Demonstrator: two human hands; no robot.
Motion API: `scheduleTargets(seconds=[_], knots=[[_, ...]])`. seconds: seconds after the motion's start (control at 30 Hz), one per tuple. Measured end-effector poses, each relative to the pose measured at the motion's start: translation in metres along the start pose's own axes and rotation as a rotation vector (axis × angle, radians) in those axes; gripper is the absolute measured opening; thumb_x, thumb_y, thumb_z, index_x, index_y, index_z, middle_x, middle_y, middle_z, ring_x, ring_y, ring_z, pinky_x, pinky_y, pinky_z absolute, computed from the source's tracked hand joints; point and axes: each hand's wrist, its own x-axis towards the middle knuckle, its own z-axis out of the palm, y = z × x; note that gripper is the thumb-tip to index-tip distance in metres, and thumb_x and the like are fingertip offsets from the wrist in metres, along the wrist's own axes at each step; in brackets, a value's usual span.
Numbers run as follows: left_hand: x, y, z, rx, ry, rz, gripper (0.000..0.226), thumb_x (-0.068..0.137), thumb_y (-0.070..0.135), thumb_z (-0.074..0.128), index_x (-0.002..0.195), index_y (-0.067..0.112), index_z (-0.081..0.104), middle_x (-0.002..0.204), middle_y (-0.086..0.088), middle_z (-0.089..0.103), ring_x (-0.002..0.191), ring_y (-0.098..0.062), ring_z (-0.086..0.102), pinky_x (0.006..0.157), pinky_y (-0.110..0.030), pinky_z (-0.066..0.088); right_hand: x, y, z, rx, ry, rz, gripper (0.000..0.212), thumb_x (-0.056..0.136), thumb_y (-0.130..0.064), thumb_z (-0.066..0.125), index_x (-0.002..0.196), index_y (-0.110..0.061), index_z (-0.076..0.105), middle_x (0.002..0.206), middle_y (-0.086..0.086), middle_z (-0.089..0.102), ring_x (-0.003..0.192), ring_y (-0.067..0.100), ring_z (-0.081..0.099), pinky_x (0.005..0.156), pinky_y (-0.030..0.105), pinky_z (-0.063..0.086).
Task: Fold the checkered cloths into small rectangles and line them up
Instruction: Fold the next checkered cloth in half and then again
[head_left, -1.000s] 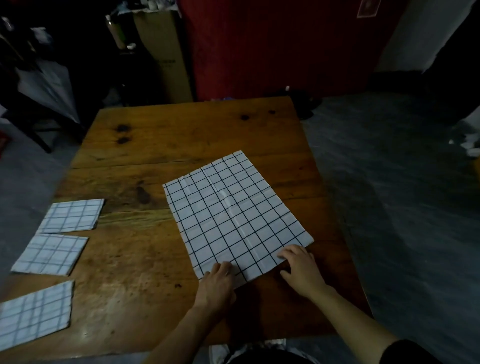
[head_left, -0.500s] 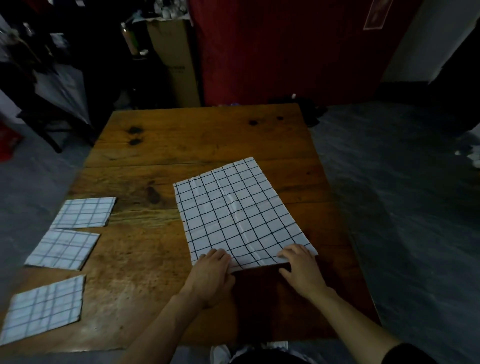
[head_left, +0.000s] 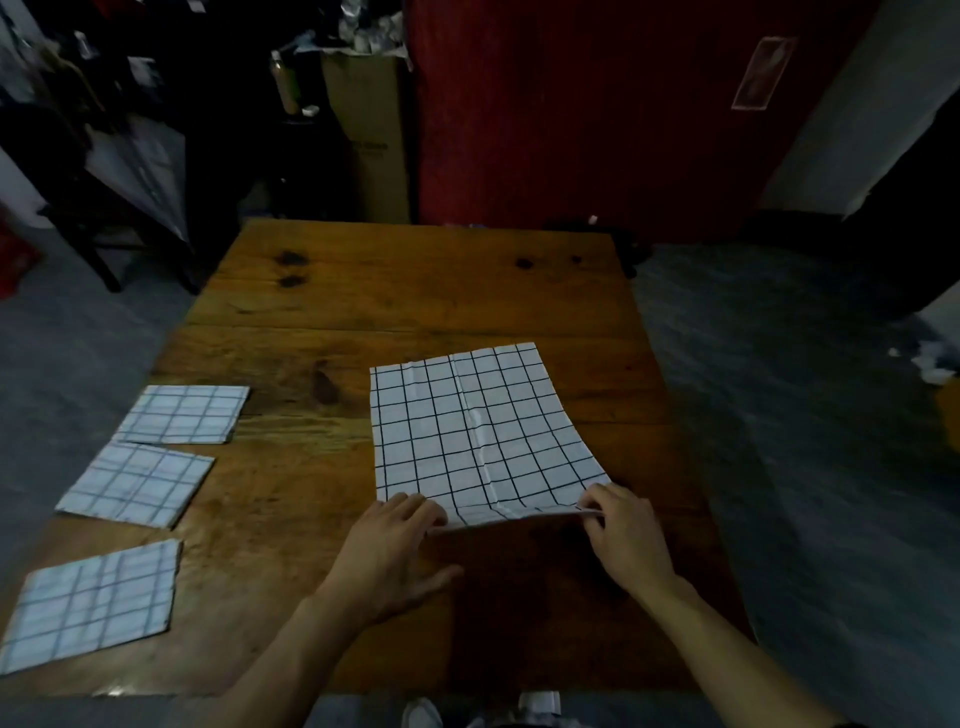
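Observation:
A white cloth with a black grid (head_left: 478, 431) lies spread on the wooden table (head_left: 415, 296), a crease running down its middle. My left hand (head_left: 395, 551) pinches its near left corner and my right hand (head_left: 623, 530) pinches its near right corner; the near edge is lifted slightly off the wood. Three folded checkered cloths sit in a row along the table's left side: the far one (head_left: 184, 414), the middle one (head_left: 136, 483) and the near one (head_left: 93, 603).
The table's right edge is close to the spread cloth, with grey floor (head_left: 805, 467) beyond it. A cardboard box (head_left: 371, 140) and dark clutter stand behind the table, next to a red wall (head_left: 597, 119).
The cloth has turned from a diagonal lie to nearly square with the table. Both hands have closed on its near corners and raised the near edge a little.

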Motion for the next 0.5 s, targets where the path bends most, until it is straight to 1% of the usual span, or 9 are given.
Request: scheduleTargets(seconds=[0.03, 0.1, 0.13, 0.2, 0.23, 0.3, 0.4, 0.43, 0.5], knots=[[-0.003, -0.001, 0.003, 0.01, 0.009, 0.003, 0.031, 0.078, 0.051, 0.066, 0.099, 0.03, 0.057, 0.095, 0.013, 0.056, 0.084, -0.007, 0.05, 0.071, -0.025, 0.044, -0.004, -0.002, -0.003, 0.0, 0.002, 0.016, 0.01, 0.093, -0.02, 0.059, 0.094, -0.03, 0.059, 0.093, -0.016, 0.055, 0.088, 0.0, 0.049, 0.085, 0.023, 0.037], [-0.007, -0.006, 0.012, 0.023, 0.042, -0.014, 0.021, 0.076, 0.033, 0.072, 0.091, 0.028, 0.058, 0.092, 0.011, 0.057, 0.081, -0.011, 0.052, 0.067, -0.028, 0.045, -0.014, -0.003, -0.009, -0.013, 0.012, 0.032, 0.012, 0.092, -0.02, 0.06, 0.093, -0.031, 0.059, 0.092, -0.017, 0.055, 0.088, -0.001, 0.049, 0.084, 0.022, 0.036], [-0.009, -0.009, 0.016, 0.013, 0.057, -0.017, 0.017, 0.076, 0.028, 0.071, 0.088, 0.027, 0.058, 0.091, 0.01, 0.058, 0.08, -0.012, 0.052, 0.065, -0.028, 0.045, -0.02, -0.002, -0.012, -0.023, 0.018, 0.039, 0.012, 0.092, -0.02, 0.061, 0.092, -0.032, 0.058, 0.09, -0.018, 0.054, 0.087, -0.002, 0.049, 0.083, 0.022, 0.036], [-0.011, -0.012, 0.02, -0.021, 0.082, -0.001, 0.006, 0.081, 0.031, 0.06, 0.085, 0.026, 0.059, 0.09, 0.009, 0.06, 0.081, -0.012, 0.053, 0.065, -0.029, 0.044, -0.032, 0.001, -0.017, -0.038, 0.023, 0.062, 0.013, 0.091, -0.021, 0.062, 0.089, -0.033, 0.057, 0.087, -0.019, 0.054, 0.084, -0.004, 0.048, 0.082, 0.023, 0.037], [-0.011, -0.011, 0.019, -0.039, 0.079, 0.006, 0.009, 0.083, 0.034, 0.056, 0.086, 0.026, 0.06, 0.091, 0.009, 0.061, 0.083, -0.012, 0.054, 0.067, -0.029, 0.045, -0.039, 0.002, -0.02, -0.044, 0.031, 0.074, 0.014, 0.091, -0.022, 0.063, 0.088, -0.034, 0.057, 0.086, -0.019, 0.053, 0.083, -0.005, 0.047, 0.081, 0.024, 0.038], [-0.012, -0.008, 0.017, -0.049, 0.081, 0.023, 0.007, 0.083, 0.031, 0.062, 0.088, 0.026, 0.062, 0.094, 0.008, 0.062, 0.085, -0.012, 0.056, 0.069, -0.03, 0.047, -0.051, 0.003, -0.024, -0.053, 0.047, 0.091, 0.015, 0.09, -0.021, 0.064, 0.086, -0.034, 0.057, 0.084, -0.02, 0.053, 0.081, -0.006, 0.047, 0.08, 0.024, 0.04], [-0.018, 0.0, 0.014, -0.072, 0.087, 0.016, 0.016, 0.076, 0.021, 0.075, 0.088, 0.024, 0.064, 0.092, 0.006, 0.064, 0.085, -0.013, 0.058, 0.069, -0.029, 0.046, -0.069, 0.002, -0.026, -0.038, 0.039, 0.101, 0.016, 0.09, -0.018, 0.063, 0.087, -0.033, 0.058, 0.085, -0.02, 0.051, 0.08, -0.007, 0.046, 0.078, 0.022, 0.042], [-0.02, 0.003, 0.014, -0.073, 0.094, 0.01, 0.015, 0.076, 0.02, 0.074, 0.088, 0.024, 0.064, 0.092, 0.007, 0.064, 0.085, -0.013, 0.058, 0.07, -0.028, 0.045, -0.074, 0.003, -0.025, -0.033, 0.034, 0.105, 0.016, 0.091, -0.018, 0.063, 0.088, -0.033, 0.058, 0.086, -0.02, 0.051, 0.08, -0.006, 0.047, 0.077, 0.022, 0.043], [-0.026, 0.008, 0.015, -0.074, 0.115, 0.012, 0.005, 0.082, 0.022, 0.065, 0.087, 0.025, 0.064, 0.092, 0.008, 0.063, 0.085, -0.012, 0.057, 0.07, -0.029, 0.046, -0.082, 0.006, -0.025, -0.018, 0.04, 0.099, 0.02, 0.09, -0.017, 0.063, 0.087, -0.036, 0.056, 0.087, -0.019, 0.053, 0.08, -0.004, 0.05, 0.074, 0.022, 0.046]])
